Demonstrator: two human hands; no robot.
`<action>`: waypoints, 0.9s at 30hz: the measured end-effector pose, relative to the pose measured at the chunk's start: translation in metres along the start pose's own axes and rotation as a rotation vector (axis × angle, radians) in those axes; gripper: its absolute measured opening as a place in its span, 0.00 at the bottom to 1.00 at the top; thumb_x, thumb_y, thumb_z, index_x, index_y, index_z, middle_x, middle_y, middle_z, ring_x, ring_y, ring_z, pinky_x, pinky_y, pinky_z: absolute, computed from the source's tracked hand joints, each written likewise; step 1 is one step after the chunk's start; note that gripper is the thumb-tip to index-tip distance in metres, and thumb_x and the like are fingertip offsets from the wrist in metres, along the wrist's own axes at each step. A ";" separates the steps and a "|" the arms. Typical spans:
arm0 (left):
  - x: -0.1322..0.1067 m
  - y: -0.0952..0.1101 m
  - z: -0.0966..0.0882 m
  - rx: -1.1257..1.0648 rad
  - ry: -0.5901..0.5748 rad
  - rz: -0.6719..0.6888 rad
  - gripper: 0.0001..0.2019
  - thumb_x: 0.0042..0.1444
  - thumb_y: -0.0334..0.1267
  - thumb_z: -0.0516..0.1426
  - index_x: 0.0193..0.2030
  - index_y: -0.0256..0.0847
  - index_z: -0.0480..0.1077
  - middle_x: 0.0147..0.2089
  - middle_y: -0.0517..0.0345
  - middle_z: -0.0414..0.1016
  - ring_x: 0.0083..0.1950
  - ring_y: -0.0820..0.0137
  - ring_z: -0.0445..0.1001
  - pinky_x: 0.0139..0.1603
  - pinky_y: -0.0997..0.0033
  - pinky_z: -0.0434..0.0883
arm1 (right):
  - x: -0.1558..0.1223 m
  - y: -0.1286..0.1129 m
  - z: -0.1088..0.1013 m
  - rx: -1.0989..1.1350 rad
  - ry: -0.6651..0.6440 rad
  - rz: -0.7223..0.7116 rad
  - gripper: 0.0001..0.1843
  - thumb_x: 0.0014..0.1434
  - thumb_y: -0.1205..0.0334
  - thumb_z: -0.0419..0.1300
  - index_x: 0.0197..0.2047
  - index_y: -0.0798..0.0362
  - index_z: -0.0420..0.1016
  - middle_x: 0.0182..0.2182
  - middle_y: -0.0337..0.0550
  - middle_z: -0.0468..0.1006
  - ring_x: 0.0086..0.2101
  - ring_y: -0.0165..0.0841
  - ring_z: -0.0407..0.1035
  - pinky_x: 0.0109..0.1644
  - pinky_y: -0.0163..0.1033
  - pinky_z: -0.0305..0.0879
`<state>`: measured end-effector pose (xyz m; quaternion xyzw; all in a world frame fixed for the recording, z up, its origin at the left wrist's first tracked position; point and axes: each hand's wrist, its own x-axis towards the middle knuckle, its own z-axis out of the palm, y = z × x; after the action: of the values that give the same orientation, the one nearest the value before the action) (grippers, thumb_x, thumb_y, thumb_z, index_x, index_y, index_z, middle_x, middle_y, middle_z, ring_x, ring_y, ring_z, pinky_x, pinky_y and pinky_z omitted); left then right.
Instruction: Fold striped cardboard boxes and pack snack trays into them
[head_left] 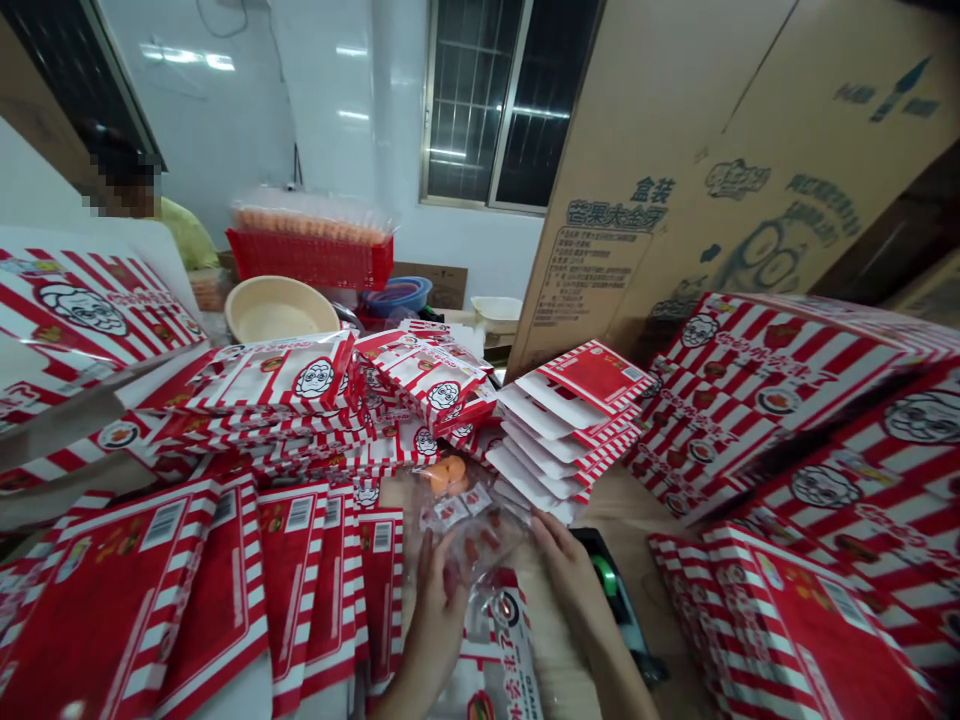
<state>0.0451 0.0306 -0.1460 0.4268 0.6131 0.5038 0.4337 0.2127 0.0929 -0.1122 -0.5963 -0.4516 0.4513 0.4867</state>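
Note:
A clear plastic bag [480, 545] lies between my hands, with orange round pieces [448, 474], small white printed packets [461, 507] and reddish pieces inside. My left hand [439, 600] grips its near left side, the fingers bent around the plastic. My right hand [562, 560] is at the right of the bag, fingers stretched out, their tips close to the white flaps of a stack of folded boxes [555, 440]. Whether those fingertips touch the bag or a flap is hard to make out. Beneath the bag is a red-and-white striped carton [487, 670], partly hidden by my left arm.
A tape dispenser with green tape [606, 575] sits right of my right hand. Striped red cartons stand in rows at left [232, 600] and right [787, 620]. Behind are a cream basin [281, 310], a red crate [311, 260] and a large cardboard sheet [600, 240]. A person [184, 230] is at far left.

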 end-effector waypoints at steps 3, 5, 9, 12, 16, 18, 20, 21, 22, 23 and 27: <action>0.000 -0.005 -0.006 0.004 0.055 -0.012 0.22 0.51 0.32 0.52 0.56 0.39 0.62 0.71 0.48 0.45 0.72 0.61 0.38 0.69 0.58 0.42 | -0.002 0.000 -0.011 0.034 0.023 0.022 0.26 0.35 0.45 0.68 0.36 0.54 0.80 0.44 0.51 0.79 0.50 0.48 0.68 0.59 0.51 0.56; 0.000 -0.002 -0.006 0.004 0.058 -0.047 0.24 0.50 0.31 0.52 0.57 0.38 0.60 0.72 0.48 0.40 0.72 0.61 0.34 0.69 0.58 0.41 | -0.003 -0.001 -0.022 0.071 0.034 0.044 0.25 0.32 0.47 0.70 0.33 0.53 0.80 0.40 0.50 0.81 0.46 0.48 0.71 0.56 0.51 0.60; 0.002 0.031 0.012 -0.034 0.086 0.005 0.24 0.54 0.32 0.51 0.59 0.38 0.57 0.71 0.46 0.40 0.72 0.62 0.35 0.69 0.58 0.40 | 0.011 -0.007 -0.057 0.180 0.222 0.069 0.29 0.38 0.38 0.63 0.37 0.53 0.75 0.36 0.47 0.80 0.42 0.42 0.73 0.51 0.46 0.67; 0.018 0.070 0.039 -0.199 0.075 0.066 0.22 0.56 0.33 0.53 0.58 0.38 0.58 0.69 0.46 0.48 0.71 0.63 0.43 0.69 0.63 0.43 | 0.038 -0.012 -0.077 0.236 0.381 0.121 0.33 0.45 0.35 0.57 0.46 0.50 0.69 0.39 0.46 0.77 0.44 0.38 0.72 0.47 0.40 0.69; 0.061 0.099 0.076 -0.364 0.104 -0.041 0.23 0.58 0.35 0.55 0.60 0.39 0.57 0.68 0.46 0.52 0.69 0.62 0.50 0.67 0.66 0.51 | 0.072 -0.012 -0.077 0.253 0.390 0.274 0.36 0.47 0.36 0.56 0.52 0.53 0.66 0.37 0.49 0.76 0.40 0.40 0.73 0.38 0.41 0.70; 0.080 0.095 0.092 -0.404 0.091 -0.124 0.21 0.60 0.38 0.53 0.60 0.37 0.57 0.63 0.43 0.60 0.62 0.60 0.62 0.61 0.59 0.61 | 0.081 -0.011 -0.071 0.269 0.346 0.317 0.36 0.48 0.36 0.55 0.52 0.54 0.67 0.34 0.49 0.76 0.37 0.41 0.74 0.35 0.42 0.70; 0.093 0.085 0.103 -0.439 0.077 -0.194 0.19 0.61 0.40 0.53 0.58 0.37 0.60 0.58 0.45 0.66 0.55 0.60 0.69 0.54 0.54 0.67 | 0.086 -0.011 -0.065 0.296 0.288 0.324 0.36 0.49 0.34 0.53 0.50 0.55 0.69 0.32 0.49 0.77 0.35 0.41 0.75 0.33 0.42 0.70; 0.097 0.079 0.108 -0.451 0.069 -0.217 0.18 0.61 0.40 0.53 0.57 0.38 0.62 0.56 0.46 0.67 0.53 0.60 0.70 0.52 0.53 0.69 | 0.087 -0.012 -0.063 0.310 0.262 0.318 0.36 0.50 0.33 0.52 0.50 0.55 0.70 0.32 0.50 0.78 0.34 0.41 0.75 0.33 0.42 0.70; 0.100 0.074 0.112 -0.461 0.060 -0.232 0.18 0.61 0.41 0.53 0.56 0.38 0.63 0.56 0.48 0.67 0.52 0.61 0.70 0.50 0.53 0.70 | 0.088 -0.013 -0.061 0.323 0.241 0.306 0.36 0.50 0.33 0.52 0.49 0.55 0.71 0.33 0.51 0.79 0.34 0.42 0.75 0.33 0.42 0.70; 0.101 0.069 0.115 -0.467 0.047 -0.241 0.17 0.61 0.41 0.54 0.55 0.38 0.64 0.55 0.48 0.67 0.51 0.62 0.70 0.50 0.53 0.70 | 0.089 -0.013 -0.061 0.334 0.226 0.290 0.36 0.49 0.33 0.53 0.49 0.55 0.71 0.33 0.51 0.79 0.35 0.42 0.75 0.33 0.42 0.70; 0.103 0.062 0.122 -0.483 -0.028 -0.273 0.17 0.60 0.40 0.55 0.54 0.38 0.64 0.54 0.49 0.68 0.50 0.62 0.71 0.49 0.54 0.71 | 0.091 -0.016 -0.059 0.360 0.206 0.214 0.35 0.49 0.34 0.55 0.48 0.53 0.72 0.35 0.50 0.80 0.36 0.41 0.75 0.34 0.41 0.70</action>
<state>0.1413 0.1677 -0.1094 0.2312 0.5210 0.5663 0.5953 0.2858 0.1732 -0.0988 -0.5874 -0.2458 0.5103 0.5781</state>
